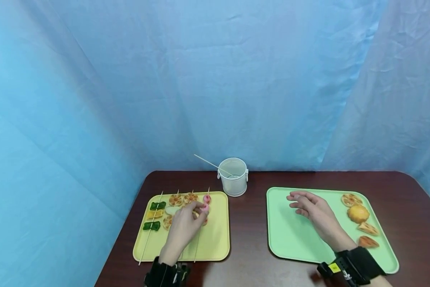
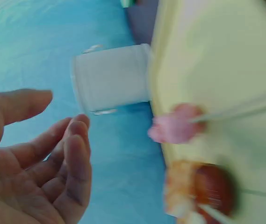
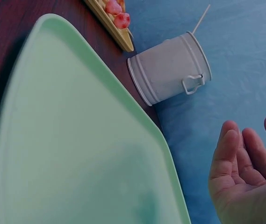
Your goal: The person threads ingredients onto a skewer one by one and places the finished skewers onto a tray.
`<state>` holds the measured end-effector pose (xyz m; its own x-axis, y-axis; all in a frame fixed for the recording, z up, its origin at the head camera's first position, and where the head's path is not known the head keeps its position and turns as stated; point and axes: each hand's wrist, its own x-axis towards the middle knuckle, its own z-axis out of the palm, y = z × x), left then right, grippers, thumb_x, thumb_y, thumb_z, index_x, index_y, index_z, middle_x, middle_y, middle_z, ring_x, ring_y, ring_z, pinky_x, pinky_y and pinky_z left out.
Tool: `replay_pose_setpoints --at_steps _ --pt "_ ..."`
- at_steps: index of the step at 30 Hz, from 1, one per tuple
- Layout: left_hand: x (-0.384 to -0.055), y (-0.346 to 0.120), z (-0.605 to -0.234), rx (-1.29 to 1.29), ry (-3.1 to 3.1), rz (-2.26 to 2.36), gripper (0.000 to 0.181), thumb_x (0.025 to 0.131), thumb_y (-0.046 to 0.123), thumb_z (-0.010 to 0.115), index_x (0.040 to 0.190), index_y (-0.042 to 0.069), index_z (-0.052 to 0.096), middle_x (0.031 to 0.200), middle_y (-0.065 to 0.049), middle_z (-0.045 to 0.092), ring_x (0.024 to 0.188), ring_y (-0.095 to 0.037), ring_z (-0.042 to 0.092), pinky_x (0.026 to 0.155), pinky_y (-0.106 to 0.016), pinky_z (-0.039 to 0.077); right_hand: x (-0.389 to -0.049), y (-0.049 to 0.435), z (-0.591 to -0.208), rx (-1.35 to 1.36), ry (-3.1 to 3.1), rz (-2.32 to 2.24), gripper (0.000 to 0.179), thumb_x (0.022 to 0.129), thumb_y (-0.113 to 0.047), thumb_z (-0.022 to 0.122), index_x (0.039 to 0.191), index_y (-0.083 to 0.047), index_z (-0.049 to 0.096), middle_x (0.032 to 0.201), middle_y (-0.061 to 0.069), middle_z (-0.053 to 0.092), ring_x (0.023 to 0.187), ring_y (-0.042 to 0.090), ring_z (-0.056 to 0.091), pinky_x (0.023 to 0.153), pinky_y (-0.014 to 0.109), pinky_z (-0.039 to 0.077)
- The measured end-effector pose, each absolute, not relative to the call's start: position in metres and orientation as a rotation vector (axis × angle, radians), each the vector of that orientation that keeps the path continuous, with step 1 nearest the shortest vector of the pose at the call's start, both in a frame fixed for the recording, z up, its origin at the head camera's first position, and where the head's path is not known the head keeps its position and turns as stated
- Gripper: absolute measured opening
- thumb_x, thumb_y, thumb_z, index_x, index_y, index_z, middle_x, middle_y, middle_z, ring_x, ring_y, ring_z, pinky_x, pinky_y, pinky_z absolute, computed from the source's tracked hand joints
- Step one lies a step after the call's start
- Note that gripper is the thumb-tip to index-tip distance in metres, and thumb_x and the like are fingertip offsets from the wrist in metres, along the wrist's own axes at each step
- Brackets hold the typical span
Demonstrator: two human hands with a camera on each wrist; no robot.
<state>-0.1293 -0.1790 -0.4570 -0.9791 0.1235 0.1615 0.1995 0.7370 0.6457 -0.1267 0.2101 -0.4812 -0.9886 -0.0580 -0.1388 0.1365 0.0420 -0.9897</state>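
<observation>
White bucket (image 1: 233,186) holds one stick (image 1: 206,161); yellow tray (image 1: 216,241), loaded skewers (image 1: 152,226); green tray (image 1: 290,237), four food pieces (image 1: 358,214). Left grip (image 1: 185,223) above skewers, right grip (image 1: 318,213) above green tray — fingers parted, both empty.

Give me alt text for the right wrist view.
The person's right grip, relaxed and holding nothing, is at lower right before a blue cloth. A green tray spans left to centre; past it are a pale bucket with a stick poking out and the corner of a yellow tray bearing pink pieces.
</observation>
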Motion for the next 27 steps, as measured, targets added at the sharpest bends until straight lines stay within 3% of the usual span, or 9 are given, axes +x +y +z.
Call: replay_pose_setpoints --at_steps 9,15,19,27 --pt "-0.185 -0.16 -0.432 -0.194 -2.507 -1.438 0.035 0.101 0.02 0.067 0.132 0.006 0.064 0.115 -0.007 0.069 0.097 -0.019 0.067 0.085 -0.042 0.054 -0.123 0.212 -0.486 0.127 2.15 -2.079 0.062 0.107 -0.043 0.055 0.146 0.005 0.048 0.129 0.007 0.067 0.116 0.024 0.066 0.094 0.035 0.056" --pt "-0.218 -0.15 -0.44 -0.013 -2.31 -1.735 0.051 0.104 0.027 0.064 0.147 0.006 0.048 0.127 -0.012 0.061 0.105 -0.025 0.066 0.089 -0.044 0.054 -0.119 0.216 -0.487 0.138 2.15 -2.095 0.064 0.108 -0.043 0.054 0.146 0.007 0.046 0.132 0.012 0.065 0.117 0.023 0.066 0.096 0.034 0.055" --pt "-0.233 -0.145 -0.445 0.042 -2.194 -1.862 0.048 0.104 0.027 0.065 0.143 0.004 0.051 0.122 -0.012 0.062 0.101 -0.027 0.067 0.089 -0.044 0.055 -0.118 0.216 -0.488 0.143 2.142 -2.108 0.063 0.108 -0.043 0.054 0.145 0.007 0.047 0.133 0.013 0.065 0.117 0.024 0.066 0.096 0.035 0.055" --pt "-0.242 -0.148 -0.446 0.073 -2.043 -1.804 0.021 0.103 0.014 0.064 0.116 -0.003 0.067 0.117 -0.016 0.069 0.101 -0.039 0.069 0.086 -0.048 0.057 -0.118 0.207 -0.493 0.116 2.075 -2.114 0.063 0.108 -0.042 0.054 0.145 0.008 0.046 0.135 0.016 0.062 0.118 0.026 0.065 0.099 0.037 0.053"
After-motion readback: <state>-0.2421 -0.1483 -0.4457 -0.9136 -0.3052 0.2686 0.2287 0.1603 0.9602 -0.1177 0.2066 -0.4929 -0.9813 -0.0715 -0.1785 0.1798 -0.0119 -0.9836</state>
